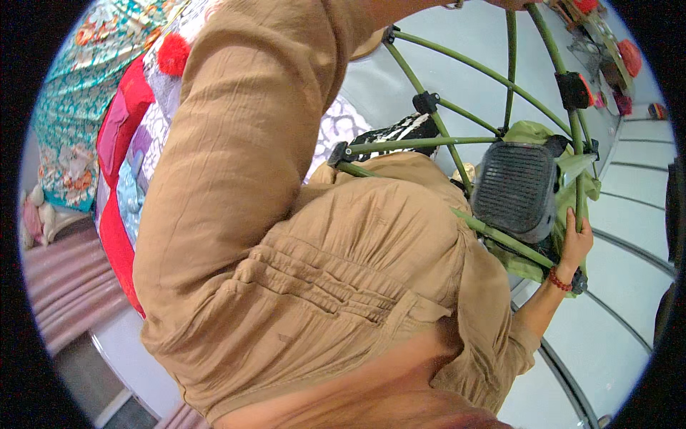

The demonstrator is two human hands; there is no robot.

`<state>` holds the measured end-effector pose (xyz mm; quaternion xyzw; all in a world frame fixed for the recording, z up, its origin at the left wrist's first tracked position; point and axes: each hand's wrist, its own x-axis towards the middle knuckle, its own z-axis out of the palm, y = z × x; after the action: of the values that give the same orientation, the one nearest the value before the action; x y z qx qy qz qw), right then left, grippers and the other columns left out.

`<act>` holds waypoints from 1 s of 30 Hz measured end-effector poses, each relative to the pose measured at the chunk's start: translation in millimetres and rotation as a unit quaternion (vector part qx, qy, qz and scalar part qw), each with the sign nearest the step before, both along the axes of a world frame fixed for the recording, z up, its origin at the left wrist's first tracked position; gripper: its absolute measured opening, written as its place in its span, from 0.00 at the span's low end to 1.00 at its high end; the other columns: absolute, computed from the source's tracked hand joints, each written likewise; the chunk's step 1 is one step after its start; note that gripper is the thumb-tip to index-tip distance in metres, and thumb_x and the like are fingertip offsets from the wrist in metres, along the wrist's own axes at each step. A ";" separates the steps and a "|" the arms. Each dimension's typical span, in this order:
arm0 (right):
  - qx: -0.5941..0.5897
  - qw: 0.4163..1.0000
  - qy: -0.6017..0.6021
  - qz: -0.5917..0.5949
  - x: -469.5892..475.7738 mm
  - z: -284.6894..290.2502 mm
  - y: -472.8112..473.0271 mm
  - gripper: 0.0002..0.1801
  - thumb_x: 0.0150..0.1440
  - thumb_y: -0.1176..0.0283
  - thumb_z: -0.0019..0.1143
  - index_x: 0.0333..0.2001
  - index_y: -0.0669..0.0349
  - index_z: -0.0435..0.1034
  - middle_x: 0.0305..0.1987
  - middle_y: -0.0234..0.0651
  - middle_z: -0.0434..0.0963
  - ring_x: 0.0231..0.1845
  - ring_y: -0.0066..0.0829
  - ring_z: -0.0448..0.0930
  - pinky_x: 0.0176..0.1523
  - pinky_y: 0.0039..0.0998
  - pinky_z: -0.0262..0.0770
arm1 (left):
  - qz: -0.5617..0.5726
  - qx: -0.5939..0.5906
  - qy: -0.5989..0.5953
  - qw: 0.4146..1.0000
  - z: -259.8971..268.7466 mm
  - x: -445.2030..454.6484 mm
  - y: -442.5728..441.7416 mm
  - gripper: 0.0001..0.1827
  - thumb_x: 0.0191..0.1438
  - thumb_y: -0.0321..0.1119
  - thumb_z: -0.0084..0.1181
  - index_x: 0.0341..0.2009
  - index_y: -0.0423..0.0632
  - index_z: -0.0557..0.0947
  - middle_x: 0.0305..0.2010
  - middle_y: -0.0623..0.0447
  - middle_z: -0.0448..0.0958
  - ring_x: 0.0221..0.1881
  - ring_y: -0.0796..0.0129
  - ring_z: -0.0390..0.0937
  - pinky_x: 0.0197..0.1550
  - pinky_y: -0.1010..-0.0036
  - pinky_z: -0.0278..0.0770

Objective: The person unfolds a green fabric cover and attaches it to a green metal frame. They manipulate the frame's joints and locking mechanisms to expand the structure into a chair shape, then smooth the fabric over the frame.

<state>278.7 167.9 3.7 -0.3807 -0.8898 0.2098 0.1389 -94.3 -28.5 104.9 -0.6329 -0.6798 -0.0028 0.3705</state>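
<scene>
A frame of green metal tubes (536,115) with black plastic joints (426,102) spreads out before me on the right. My right hand (576,244), with a red bead bracelet (560,280) at its wrist, grips one upright green tube (579,182). Only a sliver of my left hand (509,3) shows at the top edge, beside the upper end of a tube; its fingers are cut off. Green fabric (530,134) hangs among the tubes. A dark grey ribbed box-like object (513,187) sits against that fabric, above a lower tube (501,238).
A bed-like surface with patterned covers (343,123) and a red fabric edge (118,236) lies at left. A floral teal cloth (69,134) and a pink curtain (75,279) are beyond. Pale floor or panels with dark lines (616,257) stretch along the right. Assorted items (611,59) fill the upper right.
</scene>
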 end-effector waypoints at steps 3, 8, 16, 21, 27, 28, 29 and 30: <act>0.032 0.998 0.031 0.036 -13.1 -8.8 9.8 0.16 0.46 0.61 0.53 0.29 0.65 0.70 0.18 0.32 0.69 0.20 0.19 0.63 0.26 0.22 0.61 | 0.025 0.010 0.016 1.000 -12.7 -9.3 -6.3 0.07 0.38 0.35 0.48 0.19 0.49 0.77 0.31 0.54 0.70 0.44 0.62 0.63 0.50 0.40 0.48; 0.049 0.997 0.006 0.060 -32.9 -7.6 10.4 0.16 0.46 0.60 0.53 0.29 0.63 0.70 0.17 0.35 0.69 0.19 0.19 0.63 0.25 0.22 0.61 | 0.047 0.027 -0.102 0.993 -40.4 -21.7 -22.2 0.07 0.37 0.36 0.50 0.21 0.47 0.75 0.30 0.51 0.69 0.44 0.60 0.63 0.50 0.41 0.49; 0.087 0.992 -0.042 0.084 -56.7 -6.8 20.9 0.20 0.45 0.55 0.52 0.31 0.62 0.71 0.19 0.36 0.70 0.19 0.23 0.65 0.26 0.24 0.62 | 0.052 0.090 -0.339 0.935 -95.2 -4.1 -98.4 0.36 0.36 0.33 0.58 0.52 0.48 0.59 0.54 0.43 0.55 0.56 0.52 0.54 0.51 0.59 0.59; 0.051 0.989 -0.119 0.066 -68.8 -6.0 33.9 0.21 0.45 0.53 0.52 0.32 0.61 0.71 0.21 0.38 0.72 0.22 0.25 0.69 0.29 0.24 0.64 | 0.150 0.107 -0.635 0.750 -276.4 -37.2 -187.4 0.26 0.40 0.41 0.56 0.46 0.46 0.69 0.38 0.50 0.72 0.41 0.70 0.69 0.45 0.72 0.65; 0.057 0.992 -0.066 0.093 -79.9 -10.3 37.3 0.23 0.44 0.52 0.52 0.31 0.62 0.71 0.18 0.34 0.70 0.20 0.23 0.67 0.27 0.24 0.62 | 0.161 0.050 -0.982 0.088 -297.4 88.6 -256.1 0.24 0.49 0.29 0.43 0.52 0.45 0.60 0.44 0.48 0.69 0.45 0.64 0.69 0.45 0.76 0.67; 0.048 0.992 -0.084 0.081 -80.8 -8.5 37.8 0.23 0.44 0.51 0.52 0.31 0.62 0.71 0.19 0.35 0.70 0.21 0.24 0.67 0.28 0.24 0.62 | 0.156 0.063 -0.984 0.053 -286.4 106.7 -249.8 0.24 0.49 0.29 0.44 0.52 0.43 0.59 0.45 0.47 0.68 0.46 0.63 0.68 0.48 0.74 0.65; 0.036 0.992 -0.101 0.070 -80.5 -6.1 37.8 0.23 0.44 0.51 0.52 0.31 0.63 0.71 0.19 0.35 0.70 0.21 0.24 0.67 0.28 0.24 0.63 | 0.116 0.105 -0.987 0.026 -297.8 116.6 -250.2 0.24 0.49 0.29 0.44 0.52 0.43 0.59 0.45 0.46 0.68 0.46 0.62 0.67 0.48 0.74 0.65; 0.025 0.991 -0.119 0.058 -80.6 -5.1 38.3 0.24 0.44 0.51 0.52 0.31 0.63 0.71 0.19 0.36 0.70 0.21 0.24 0.67 0.28 0.24 0.63 | 0.076 0.147 -0.986 -0.002 -314.2 125.2 -250.6 0.24 0.49 0.28 0.44 0.52 0.42 0.59 0.45 0.46 0.68 0.47 0.62 0.67 0.48 0.73 0.66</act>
<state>198.1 206.1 -1.4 -0.3472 -0.9255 0.1484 0.0294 31.0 -279.1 -209.3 -0.1100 0.4120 0.6961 0.5775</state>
